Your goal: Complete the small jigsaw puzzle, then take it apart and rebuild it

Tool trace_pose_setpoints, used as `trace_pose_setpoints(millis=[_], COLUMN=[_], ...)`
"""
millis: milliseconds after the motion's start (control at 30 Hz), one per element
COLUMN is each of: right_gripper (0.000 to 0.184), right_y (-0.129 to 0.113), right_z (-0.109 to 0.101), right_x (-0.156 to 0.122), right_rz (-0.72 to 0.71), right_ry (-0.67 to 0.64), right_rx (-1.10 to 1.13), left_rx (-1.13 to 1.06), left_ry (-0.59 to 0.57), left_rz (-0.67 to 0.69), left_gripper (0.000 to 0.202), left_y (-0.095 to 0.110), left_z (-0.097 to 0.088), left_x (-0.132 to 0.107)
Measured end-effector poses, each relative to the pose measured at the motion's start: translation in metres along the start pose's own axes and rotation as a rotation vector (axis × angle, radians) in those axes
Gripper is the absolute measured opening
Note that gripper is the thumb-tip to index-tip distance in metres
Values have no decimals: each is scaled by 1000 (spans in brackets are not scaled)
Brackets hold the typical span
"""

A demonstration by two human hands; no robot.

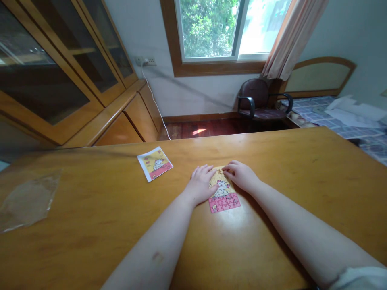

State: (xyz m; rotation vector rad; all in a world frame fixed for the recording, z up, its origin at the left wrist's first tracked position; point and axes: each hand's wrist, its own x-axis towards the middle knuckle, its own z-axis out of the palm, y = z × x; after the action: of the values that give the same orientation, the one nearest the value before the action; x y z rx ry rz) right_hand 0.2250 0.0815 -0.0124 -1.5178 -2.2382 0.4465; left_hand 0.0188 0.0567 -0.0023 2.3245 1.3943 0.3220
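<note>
A small jigsaw puzzle [225, 202] lies on the table, with a pink lower part, a yellow upper part and a white cartoon animal in the middle. Near its top a piece-shaped gap shows brown. My left hand [201, 183] rests flat over the puzzle's left side, fingers spread, covering part of it. At the upper right edge, my right hand [242, 175] is bent in a pinch beside the gap, seemingly on a jigsaw piece mostly hidden by the fingertips. To the left lies a picture card [160, 173] with the same design and a white border.
A crumpled clear plastic bag [30, 199] lies on the left of the wooden table [290, 161]. Beyond the table are a glass-door cabinet [84, 80], an office chair [256, 98] and a bed [314, 108]. A white cable [154, 98] hangs from a wall socket.
</note>
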Motion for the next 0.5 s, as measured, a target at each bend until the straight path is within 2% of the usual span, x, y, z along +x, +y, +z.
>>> trace_pose_setpoints(millis=[500], right_gripper=[20], right_y=[-11], right_z=[1], right_x=[-2], right_rz=[8], right_ry=[16], right_rx=[-35], left_rx=[-8], left_ry=[-4], left_rz=[-6], left_gripper=[61], left_y=[2], left_z=[-1], left_x=[0])
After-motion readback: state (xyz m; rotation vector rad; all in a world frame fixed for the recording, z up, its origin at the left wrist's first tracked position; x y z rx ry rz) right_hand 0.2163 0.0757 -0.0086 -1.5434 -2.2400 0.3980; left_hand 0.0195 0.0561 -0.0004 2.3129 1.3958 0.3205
